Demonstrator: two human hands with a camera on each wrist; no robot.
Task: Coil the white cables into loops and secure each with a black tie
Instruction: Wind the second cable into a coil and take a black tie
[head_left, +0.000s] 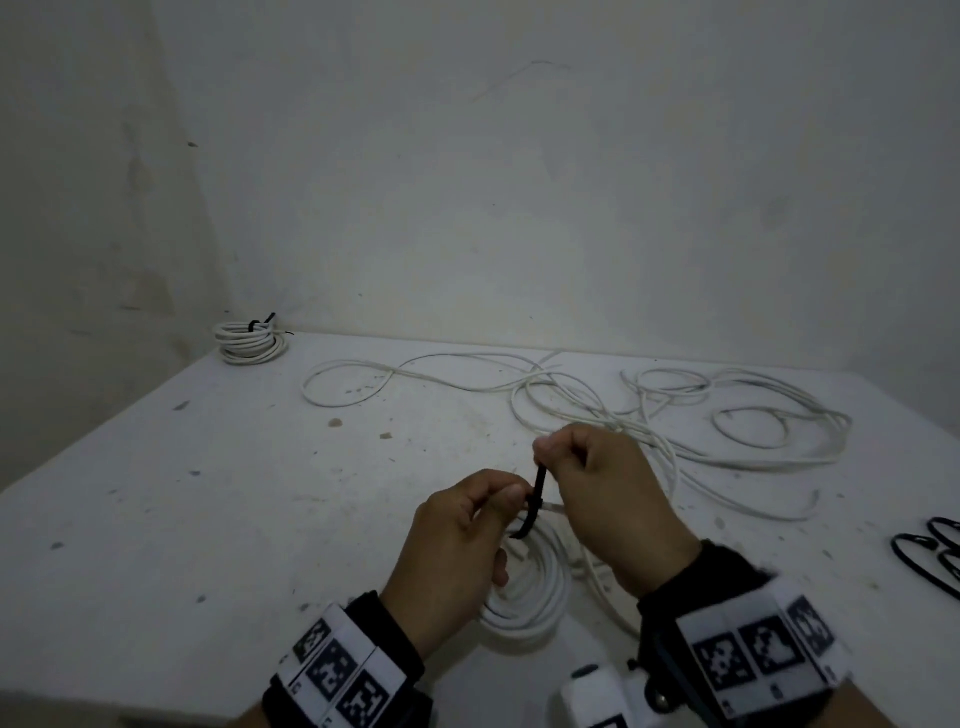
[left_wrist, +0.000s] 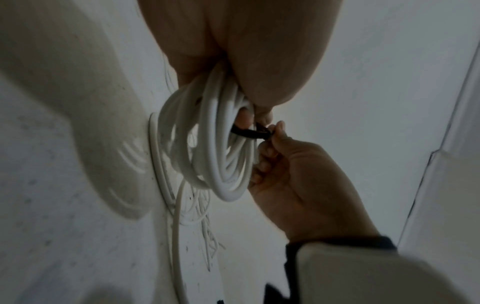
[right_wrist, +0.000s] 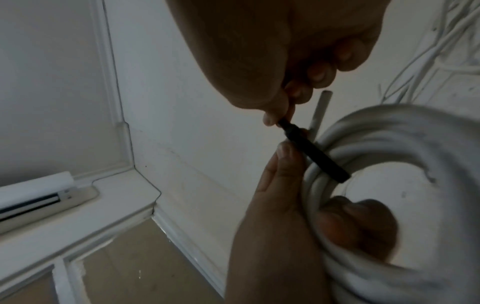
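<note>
Left hand (head_left: 457, 540) low over white counter (head_left: 208, 493), fingers curled round coiled white cable (head_left: 524, 608), thumb pressed against black tie (head_left: 535, 504) where it wraps the loops. Right hand (head_left: 597, 493) just beside, fingers pinched on the tie's free upper end. Coil held near the counter's front edge, one stub end sticking out beside the tie. Loose white cables (head_left: 675, 410) sprawled behind, toward far right. Finished coil (head_left: 252, 340) with its own tie in far left corner. Spare black ties (head_left: 930, 551) at right edge.
</note>
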